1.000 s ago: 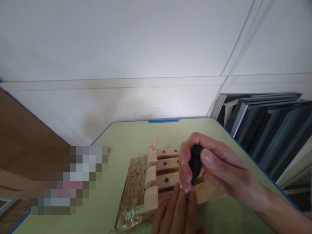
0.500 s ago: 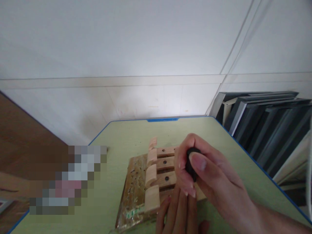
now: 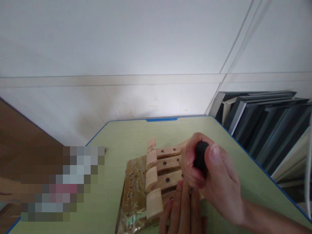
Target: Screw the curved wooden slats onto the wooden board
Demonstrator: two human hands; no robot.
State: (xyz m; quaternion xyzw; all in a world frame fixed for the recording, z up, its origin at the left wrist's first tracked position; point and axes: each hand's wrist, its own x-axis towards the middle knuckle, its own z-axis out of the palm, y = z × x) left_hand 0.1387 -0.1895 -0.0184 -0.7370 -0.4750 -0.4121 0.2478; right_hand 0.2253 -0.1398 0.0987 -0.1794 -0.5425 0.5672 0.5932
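Note:
My right hand [image 3: 214,175] is wrapped round the black handle of a screwdriver [image 3: 201,156], its thumb along the upper side. The tool's tip is hidden below the hand. My left hand [image 3: 182,211] lies with fingers stretched out over the nearest of several wooden strips [image 3: 168,178], close under the right hand. Dark screw heads sit in these strips, and each visible strip has a curved wooden block [image 3: 154,203] at its left end. Under the blocks is a brown board [image 3: 135,185] wrapped in clear tape, with small holes in its surface.
A pale green table [image 3: 122,136] with a blue edge carries the work. A blurred-out object [image 3: 70,178] lies at the left. Dark flat panels [image 3: 263,123] lean in a stack on the right, beside the table. A white wall [image 3: 136,97] stands behind.
My right hand has shifted slightly right, and the black handle has turned and shows more. The left fingers, still flat on the wood, sit a little further right.

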